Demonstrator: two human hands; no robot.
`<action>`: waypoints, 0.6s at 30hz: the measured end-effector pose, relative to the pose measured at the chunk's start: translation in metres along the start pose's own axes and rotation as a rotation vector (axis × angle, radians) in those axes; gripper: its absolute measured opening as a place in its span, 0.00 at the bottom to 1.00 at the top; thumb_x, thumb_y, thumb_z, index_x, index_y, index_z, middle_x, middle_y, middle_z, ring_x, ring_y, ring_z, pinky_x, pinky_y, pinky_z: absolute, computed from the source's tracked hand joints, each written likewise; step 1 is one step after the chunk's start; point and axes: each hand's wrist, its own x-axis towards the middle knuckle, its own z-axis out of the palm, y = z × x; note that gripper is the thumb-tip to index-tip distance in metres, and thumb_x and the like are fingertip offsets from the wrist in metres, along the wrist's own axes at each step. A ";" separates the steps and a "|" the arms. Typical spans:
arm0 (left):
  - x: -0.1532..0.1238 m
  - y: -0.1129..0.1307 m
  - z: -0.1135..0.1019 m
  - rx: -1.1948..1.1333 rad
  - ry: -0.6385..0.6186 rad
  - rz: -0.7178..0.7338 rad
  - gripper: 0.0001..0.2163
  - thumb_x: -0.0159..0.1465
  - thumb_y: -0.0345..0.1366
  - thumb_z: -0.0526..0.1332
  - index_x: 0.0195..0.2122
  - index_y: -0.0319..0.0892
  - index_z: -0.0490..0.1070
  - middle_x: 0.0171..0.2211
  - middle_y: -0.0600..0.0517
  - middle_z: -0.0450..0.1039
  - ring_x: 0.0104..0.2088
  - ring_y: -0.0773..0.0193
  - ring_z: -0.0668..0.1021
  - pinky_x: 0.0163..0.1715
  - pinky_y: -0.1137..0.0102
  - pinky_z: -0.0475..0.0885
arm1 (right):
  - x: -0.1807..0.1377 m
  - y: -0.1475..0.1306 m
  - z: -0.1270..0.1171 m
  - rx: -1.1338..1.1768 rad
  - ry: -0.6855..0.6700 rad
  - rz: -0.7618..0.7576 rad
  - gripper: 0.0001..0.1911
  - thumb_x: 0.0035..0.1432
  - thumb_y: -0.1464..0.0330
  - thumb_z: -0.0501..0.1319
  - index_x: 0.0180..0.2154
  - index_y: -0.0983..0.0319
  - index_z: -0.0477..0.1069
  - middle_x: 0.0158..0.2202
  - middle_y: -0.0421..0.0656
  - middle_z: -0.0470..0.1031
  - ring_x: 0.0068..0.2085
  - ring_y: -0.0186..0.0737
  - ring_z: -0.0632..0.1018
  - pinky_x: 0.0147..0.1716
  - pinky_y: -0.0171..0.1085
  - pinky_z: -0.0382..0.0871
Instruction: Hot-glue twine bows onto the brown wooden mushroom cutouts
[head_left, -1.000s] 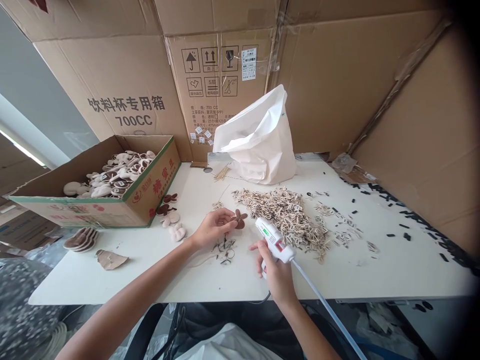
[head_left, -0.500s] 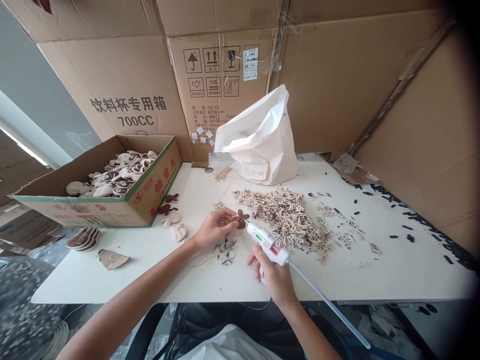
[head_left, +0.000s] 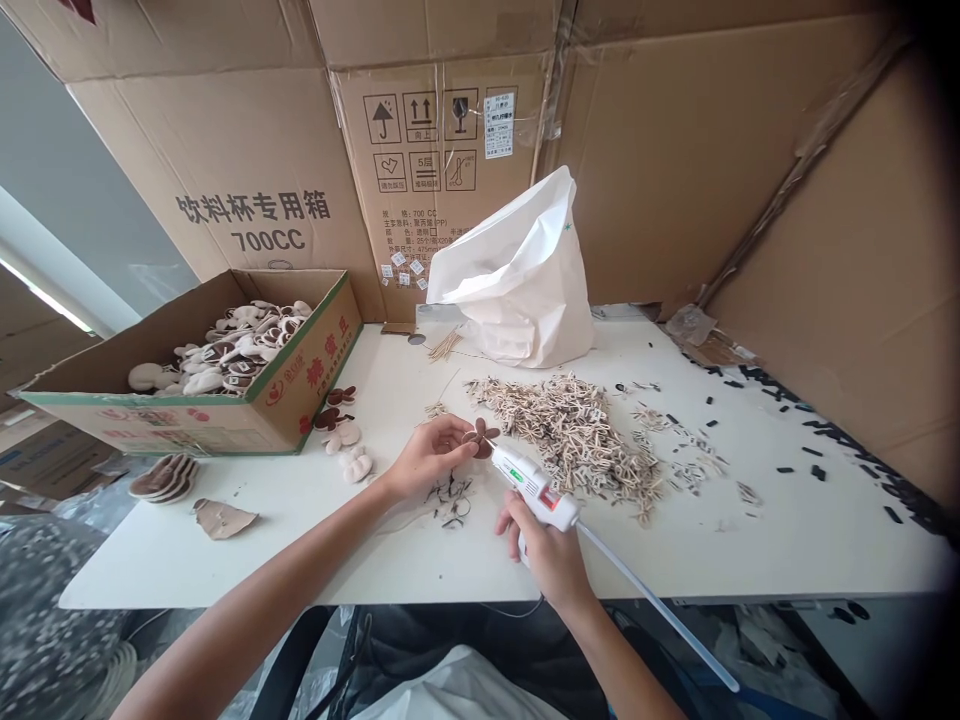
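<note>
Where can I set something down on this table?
Front right of the table, between the glue stick and black pieces; also front left, between the torn scrap and the table's edge. Crowded: the centre, under the pale pile, and around the left hand.

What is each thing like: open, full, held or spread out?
Brown flower shape: held in left hand
Glue gun: held in right hand, aimed at the flower
Green-edged box: open, soft pieces heaped inside
White bag: standing, mouth open
Pale bits: heaped
Black pieces: scattered
Brown-and-white shapes: stacked
</note>
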 end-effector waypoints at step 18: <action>0.000 0.001 0.000 0.012 0.007 -0.012 0.14 0.68 0.42 0.69 0.48 0.37 0.74 0.47 0.39 0.82 0.48 0.50 0.85 0.53 0.55 0.78 | 0.000 0.003 0.004 -0.016 0.053 -0.016 0.25 0.64 0.48 0.61 0.23 0.58 0.71 0.19 0.40 0.74 0.18 0.37 0.70 0.25 0.38 0.65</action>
